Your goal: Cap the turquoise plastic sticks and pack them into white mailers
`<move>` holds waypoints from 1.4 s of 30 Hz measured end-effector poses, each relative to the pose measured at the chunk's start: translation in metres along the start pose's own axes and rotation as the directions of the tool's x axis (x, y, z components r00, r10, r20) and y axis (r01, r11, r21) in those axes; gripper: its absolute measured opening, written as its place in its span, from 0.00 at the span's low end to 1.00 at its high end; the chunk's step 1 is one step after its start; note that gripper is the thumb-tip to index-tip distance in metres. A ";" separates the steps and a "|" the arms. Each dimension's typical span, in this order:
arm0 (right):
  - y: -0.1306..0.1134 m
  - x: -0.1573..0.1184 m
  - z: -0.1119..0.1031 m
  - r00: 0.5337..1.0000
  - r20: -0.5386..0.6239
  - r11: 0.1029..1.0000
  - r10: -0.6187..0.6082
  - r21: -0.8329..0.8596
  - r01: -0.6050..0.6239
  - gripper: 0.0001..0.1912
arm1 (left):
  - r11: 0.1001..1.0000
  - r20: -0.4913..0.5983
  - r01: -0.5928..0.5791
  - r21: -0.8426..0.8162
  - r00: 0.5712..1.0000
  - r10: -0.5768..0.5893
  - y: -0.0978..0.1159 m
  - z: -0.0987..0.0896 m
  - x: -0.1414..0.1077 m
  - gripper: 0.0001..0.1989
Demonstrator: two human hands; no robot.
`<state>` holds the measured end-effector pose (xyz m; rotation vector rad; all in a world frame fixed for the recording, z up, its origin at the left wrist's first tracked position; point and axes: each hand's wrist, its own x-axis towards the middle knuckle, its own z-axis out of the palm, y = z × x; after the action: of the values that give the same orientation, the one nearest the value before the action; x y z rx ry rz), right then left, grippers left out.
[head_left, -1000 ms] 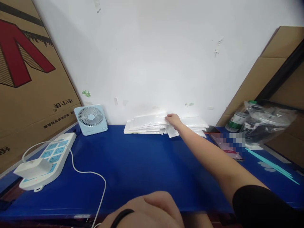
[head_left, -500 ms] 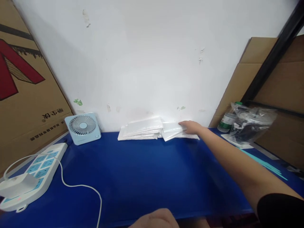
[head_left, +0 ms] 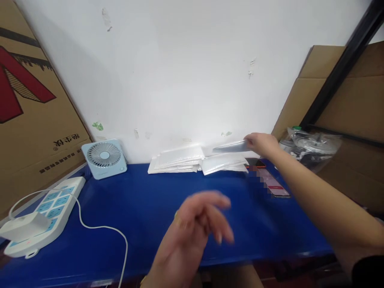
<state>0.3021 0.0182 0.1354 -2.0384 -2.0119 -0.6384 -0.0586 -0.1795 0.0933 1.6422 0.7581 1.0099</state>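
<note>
A flat, thin, whitish packet (head_left: pixel 230 147) is pinched at its right end by my right hand (head_left: pixel 264 145), raised just above the back of the blue table (head_left: pixel 129 204). Beneath it lies a low pile of similar white packets (head_left: pixel 223 163). A second pile (head_left: pixel 180 160) lies to its left, against the wall. My left hand (head_left: pixel 192 228) hangs over the near middle of the table, its fingers bent, apart and slightly blurred, holding nothing. Below my right wrist rests a phone with a lit screen (head_left: pixel 274 184), partly pixelated, and a dark-screened device (head_left: pixel 255 162) lies behind it.
On the left are a light blue fan (head_left: pixel 105 158), a white power strip (head_left: pixel 57 212) with a charger (head_left: pixel 25 226), and its white cable (head_left: pixel 102 227). A cardboard box (head_left: pixel 39 120) borders that side. A clear plastic bag (head_left: pixel 318 146) and a bottle (head_left: pixel 286 145) stand at right.
My right hand has lifted a packet off the right pile and moved right. My left hand has risen from the bottom edge over the table, its fingers opening. The phones have come into view.
</note>
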 end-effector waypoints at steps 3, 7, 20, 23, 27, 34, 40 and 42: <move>-0.020 -0.039 -0.024 0.991 -0.130 0.995 0.001 0.104 0.013 0.16 | 0.775 -0.028 0.154 -0.612 0.976 -0.216 -0.026 0.042 0.053 0.28; -0.079 -0.116 -0.016 0.937 -0.257 0.915 -0.234 0.268 0.302 0.17 | 0.568 -0.236 0.068 -0.820 0.864 -0.444 -0.069 0.060 0.099 0.30; -0.075 -0.160 0.078 0.901 0.232 0.550 -0.366 0.835 0.009 0.64 | 0.718 -0.647 -0.388 -0.578 0.755 -0.112 -0.084 0.028 0.141 0.29; -0.076 -0.160 0.093 0.918 0.229 0.554 -0.325 0.832 -0.012 0.62 | 0.744 -0.611 -0.392 -0.541 0.791 -0.028 -0.071 0.024 0.142 0.30; -0.082 -0.149 0.098 0.927 0.211 0.635 -0.310 0.772 0.037 0.57 | 0.790 -0.565 -0.395 -0.468 0.821 0.075 -0.051 0.016 0.140 0.30; -0.098 -0.125 0.094 0.912 0.240 0.761 -0.333 0.639 0.109 0.45 | 0.878 -0.535 -0.391 -0.276 0.821 0.198 -0.020 -0.018 0.139 0.33; -0.100 -0.126 0.093 0.904 0.242 0.786 -0.352 0.600 0.145 0.41 | 0.896 -0.464 -0.442 -0.033 0.801 0.378 0.011 -0.042 0.139 0.34; -0.099 -0.127 0.093 0.903 0.242 0.789 -0.354 0.596 0.150 0.41 | 0.887 -0.413 -0.459 0.046 0.800 0.436 0.020 -0.045 0.138 0.35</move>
<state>0.2218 -0.0502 -0.0176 -1.5981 -2.3221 0.3030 -0.0361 -0.0475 0.1534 1.6111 0.6079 1.7476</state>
